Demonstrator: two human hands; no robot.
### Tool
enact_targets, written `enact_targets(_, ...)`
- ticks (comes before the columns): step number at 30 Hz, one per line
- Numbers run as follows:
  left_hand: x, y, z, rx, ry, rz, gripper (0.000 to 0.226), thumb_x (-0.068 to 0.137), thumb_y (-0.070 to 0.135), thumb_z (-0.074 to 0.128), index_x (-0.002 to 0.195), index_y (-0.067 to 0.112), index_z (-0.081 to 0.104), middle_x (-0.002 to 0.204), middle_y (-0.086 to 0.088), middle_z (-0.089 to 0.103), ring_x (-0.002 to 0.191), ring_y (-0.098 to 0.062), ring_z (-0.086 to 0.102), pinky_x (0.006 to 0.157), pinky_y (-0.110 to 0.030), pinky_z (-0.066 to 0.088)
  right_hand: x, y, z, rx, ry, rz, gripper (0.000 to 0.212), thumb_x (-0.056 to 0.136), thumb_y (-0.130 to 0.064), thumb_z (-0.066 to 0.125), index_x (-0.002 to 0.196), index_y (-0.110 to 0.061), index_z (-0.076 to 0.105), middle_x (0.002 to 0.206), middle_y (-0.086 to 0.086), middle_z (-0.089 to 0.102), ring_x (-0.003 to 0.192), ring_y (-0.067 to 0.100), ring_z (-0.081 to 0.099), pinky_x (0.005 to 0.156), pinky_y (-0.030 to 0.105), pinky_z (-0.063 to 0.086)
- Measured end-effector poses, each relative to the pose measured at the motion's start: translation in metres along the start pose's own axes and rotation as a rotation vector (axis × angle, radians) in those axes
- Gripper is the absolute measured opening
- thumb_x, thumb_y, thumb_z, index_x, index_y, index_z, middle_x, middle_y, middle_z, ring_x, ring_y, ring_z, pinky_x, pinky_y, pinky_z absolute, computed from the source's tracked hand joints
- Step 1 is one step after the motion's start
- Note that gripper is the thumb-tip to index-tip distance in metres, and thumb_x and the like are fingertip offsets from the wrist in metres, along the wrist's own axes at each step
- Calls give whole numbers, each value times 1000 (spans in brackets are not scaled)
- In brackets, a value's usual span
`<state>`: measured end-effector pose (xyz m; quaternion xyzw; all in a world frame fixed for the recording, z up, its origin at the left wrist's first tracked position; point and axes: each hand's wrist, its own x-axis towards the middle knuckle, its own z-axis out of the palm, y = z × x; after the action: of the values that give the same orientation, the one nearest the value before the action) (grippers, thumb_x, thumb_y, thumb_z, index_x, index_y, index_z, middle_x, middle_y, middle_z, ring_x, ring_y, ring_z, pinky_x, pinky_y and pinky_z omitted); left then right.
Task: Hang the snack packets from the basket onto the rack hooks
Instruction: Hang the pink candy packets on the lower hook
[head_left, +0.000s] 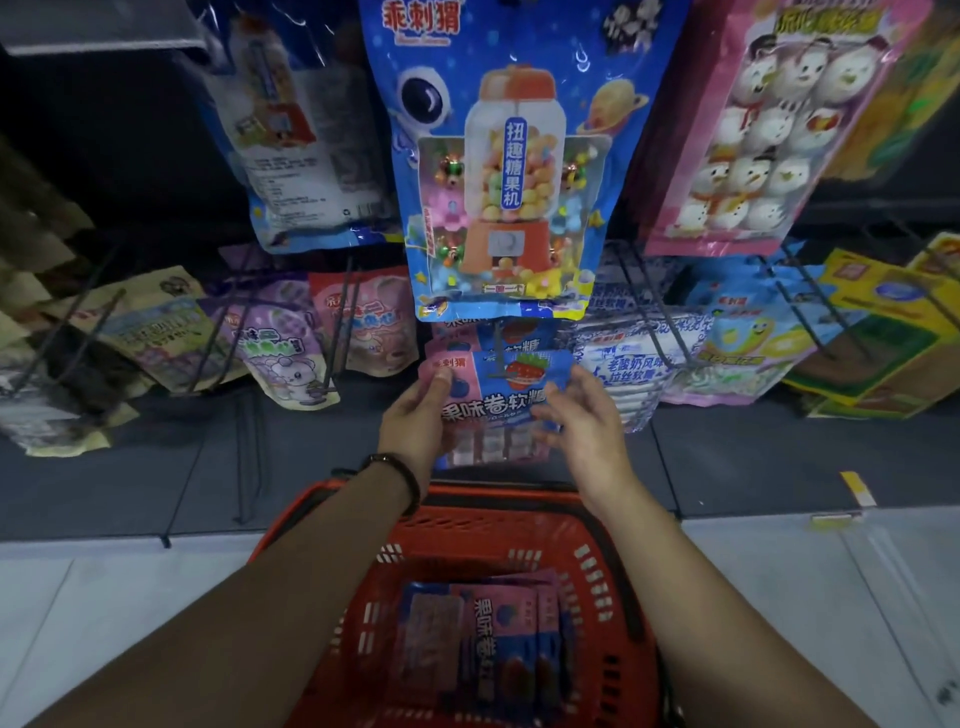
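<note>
Red basket (592, 566) sits directly below the held packet (498, 402), and a few more packets (493, 639) of the same pink-and-blue kind lie flat in it. Up at the rack, the held packet is upright and faces the person, its top hole at the tip of a dark hook (498, 347). Whether the hook has passed through, I cannot tell. Left grip (415, 415) clasps the packet's left edge, thumb pressed on the pink top corner. Right grip (582, 421) holds its right edge, thumb on the front. A dark bracelet (402, 474) circles the left wrist, just below the packet. Behind the packet, hung packets (519, 332) fill the same hook. Straight above it hangs a big blue bag (498, 156) printed with a candy machine. Up and right of the packet is a pink bag (748, 135) with snowmen. Left of it is a purple bag (285, 353), and right of it are white bags (634, 358).
</note>
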<state>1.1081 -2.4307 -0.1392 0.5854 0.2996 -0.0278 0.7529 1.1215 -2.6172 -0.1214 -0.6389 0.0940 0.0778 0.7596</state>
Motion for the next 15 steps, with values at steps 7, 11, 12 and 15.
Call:
enact_targets(7, 17, 10, 14, 27, 41, 15, 16, 97, 49, 67, 98, 36, 75, 105, -6, 77, 84, -26, 56, 82, -46, 59, -2, 11, 7, -185, -73, -51, 81, 93, -26, 74, 163, -22, 34, 121, -28, 68, 103, -9, 72, 111, 52, 53)
enact_targets(11, 27, 12, 18, 38, 70, 11, 14, 97, 50, 67, 90, 39, 71, 108, -7, 77, 84, -27, 63, 83, -45, 59, 2, 18, 7, -252, -99, -4, 107, 75, -58, 77, 166, -32, 27, 163, 2, 48, 136, 17, 62, 117, 50, 49)
enact_targets(12, 27, 13, 18, 38, 66, 8, 16, 97, 51, 66, 88, 38, 71, 107, -5, 76, 83, -27, 66, 81, -42, 57, 4, 22, 5, -302, -109, -7, 105, 76, -60, 77, 166, -34, 28, 164, 2, 47, 137, 19, 61, 117, 46, 49)
enact_targets(15, 32, 14, 20, 35, 45, 11, 18, 99, 50, 64, 89, 36, 71, 114, -5, 74, 74, -23, 69, 71, -35, 57, -3, 16, 10, -417, -141, -38, 92, 92, -40, 75, 167, -29, 24, 158, -3, 50, 134, 13, 61, 112, 29, 48)
